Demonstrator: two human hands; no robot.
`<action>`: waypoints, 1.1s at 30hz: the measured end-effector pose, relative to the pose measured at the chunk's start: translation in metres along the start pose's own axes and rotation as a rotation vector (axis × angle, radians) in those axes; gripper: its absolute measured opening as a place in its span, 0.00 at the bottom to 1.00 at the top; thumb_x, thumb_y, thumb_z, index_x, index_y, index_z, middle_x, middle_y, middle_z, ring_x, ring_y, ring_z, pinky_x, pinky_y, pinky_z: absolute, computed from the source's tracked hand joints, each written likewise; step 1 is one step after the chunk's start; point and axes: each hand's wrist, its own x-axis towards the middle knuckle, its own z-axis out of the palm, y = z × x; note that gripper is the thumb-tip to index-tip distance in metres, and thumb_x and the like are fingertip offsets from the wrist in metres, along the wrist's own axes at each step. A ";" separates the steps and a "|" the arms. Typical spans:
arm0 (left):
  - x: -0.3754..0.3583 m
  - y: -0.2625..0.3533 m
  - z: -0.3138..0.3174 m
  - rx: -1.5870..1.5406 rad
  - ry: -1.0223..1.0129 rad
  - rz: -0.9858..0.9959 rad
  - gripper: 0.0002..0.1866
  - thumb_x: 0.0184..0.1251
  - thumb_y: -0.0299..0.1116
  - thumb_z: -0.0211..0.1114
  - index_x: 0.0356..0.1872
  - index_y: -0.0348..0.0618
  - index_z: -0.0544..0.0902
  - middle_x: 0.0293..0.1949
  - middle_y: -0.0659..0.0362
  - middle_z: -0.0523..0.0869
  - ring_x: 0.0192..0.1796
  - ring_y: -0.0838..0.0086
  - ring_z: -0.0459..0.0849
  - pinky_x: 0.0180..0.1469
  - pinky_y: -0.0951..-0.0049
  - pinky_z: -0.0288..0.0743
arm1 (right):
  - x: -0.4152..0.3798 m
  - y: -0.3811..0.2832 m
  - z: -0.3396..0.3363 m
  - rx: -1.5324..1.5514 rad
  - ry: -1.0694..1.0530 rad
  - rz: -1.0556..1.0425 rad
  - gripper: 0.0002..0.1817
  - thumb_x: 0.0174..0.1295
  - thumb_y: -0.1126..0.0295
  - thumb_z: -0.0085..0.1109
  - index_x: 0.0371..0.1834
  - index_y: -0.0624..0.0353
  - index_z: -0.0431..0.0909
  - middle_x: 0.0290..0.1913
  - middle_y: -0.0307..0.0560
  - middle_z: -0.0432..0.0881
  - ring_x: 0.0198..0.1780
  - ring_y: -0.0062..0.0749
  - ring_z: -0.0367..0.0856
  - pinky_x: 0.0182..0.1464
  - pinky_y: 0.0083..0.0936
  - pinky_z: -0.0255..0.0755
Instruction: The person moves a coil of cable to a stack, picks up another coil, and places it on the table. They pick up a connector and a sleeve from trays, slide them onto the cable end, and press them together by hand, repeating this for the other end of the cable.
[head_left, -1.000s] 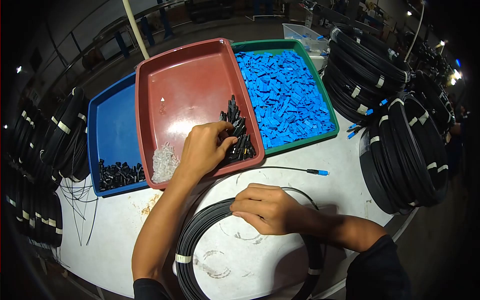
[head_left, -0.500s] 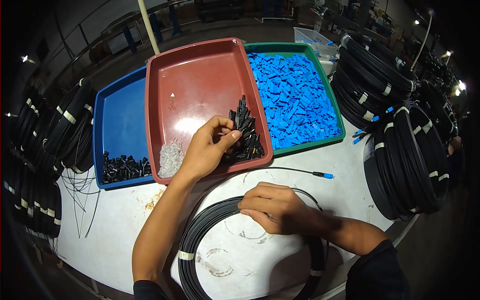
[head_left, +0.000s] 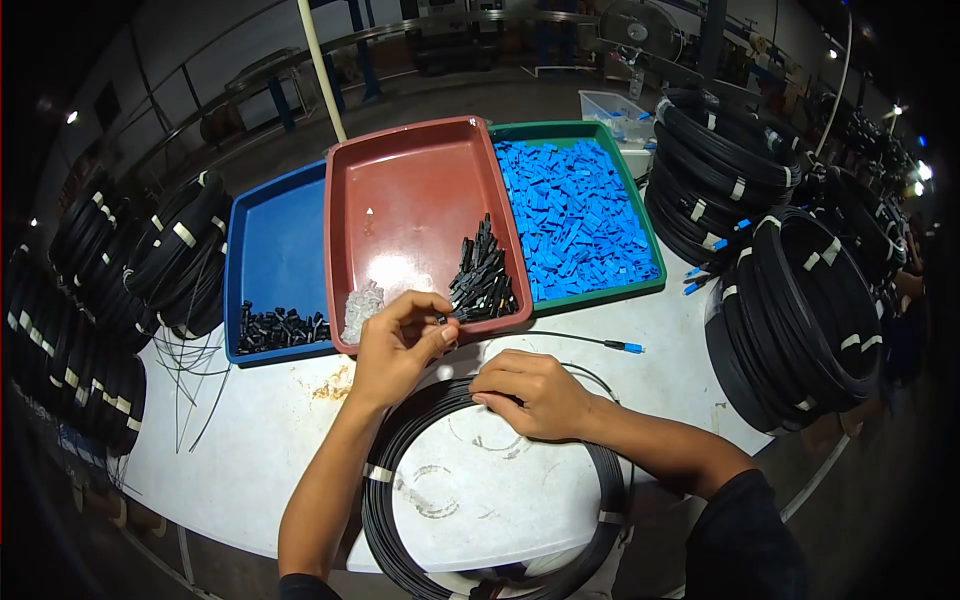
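Observation:
My left hand is at the front edge of the red tray, thumb and fingertips pinched round a small dark piece. Black connector parts are heaped just beyond it, and clear pieces lie in the tray's front left corner. My right hand rests on the black cable coil, its fingers curled over the far part; what they grip is hidden. Past this hand, a cable end with a blue connector lies on the white table.
The blue tray holds small black parts. Blue connectors fill the green tray. Coil stacks stand right, with more on the left. Behind are a clear bin and a fan.
My left hand has drawn back from the black parts to the tray's front edge, now with a small dark piece showing at its fingertips. The camera view has shifted; my right hand stays on the coil.

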 end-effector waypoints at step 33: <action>-0.049 0.009 0.012 0.312 -0.122 0.137 0.20 0.69 0.23 0.66 0.62 0.34 0.80 0.48 0.49 0.90 0.48 0.70 0.91 0.52 0.72 0.84 | 0.003 -0.003 -0.002 0.038 0.061 0.022 0.08 0.57 0.77 0.74 0.41 0.61 0.88 0.48 0.50 0.84 0.40 0.38 0.86 0.42 0.30 0.80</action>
